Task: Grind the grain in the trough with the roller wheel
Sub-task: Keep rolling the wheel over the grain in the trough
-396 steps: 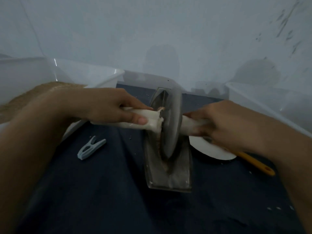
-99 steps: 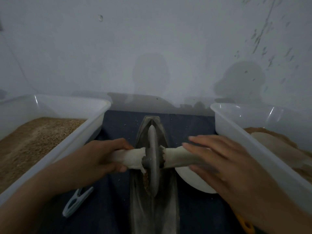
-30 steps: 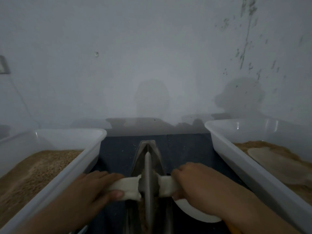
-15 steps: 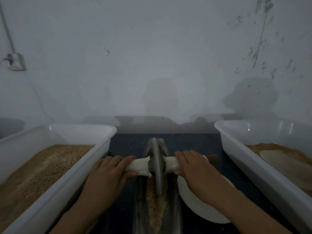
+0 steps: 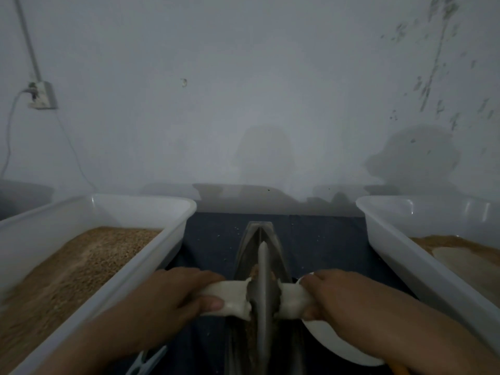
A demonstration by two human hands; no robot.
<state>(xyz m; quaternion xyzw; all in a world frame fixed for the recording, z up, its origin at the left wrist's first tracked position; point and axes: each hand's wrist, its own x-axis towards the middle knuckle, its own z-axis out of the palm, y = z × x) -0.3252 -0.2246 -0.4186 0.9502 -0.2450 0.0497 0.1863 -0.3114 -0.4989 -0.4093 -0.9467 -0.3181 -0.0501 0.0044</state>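
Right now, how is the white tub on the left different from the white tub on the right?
The left tub holds one kind of stuff, brown grain heaped high against its near side. The right tub holds a brown layer with a paler, smoother patch lying on it, and it sits lower. The left tub shows more fully; the right tub is cut off by the picture's edge. Both are white plastic, flanking the trough.

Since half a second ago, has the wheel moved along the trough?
Yes. The wheel has rolled toward the person, away from the trough's far tip, so more bare trough shows beyond it.
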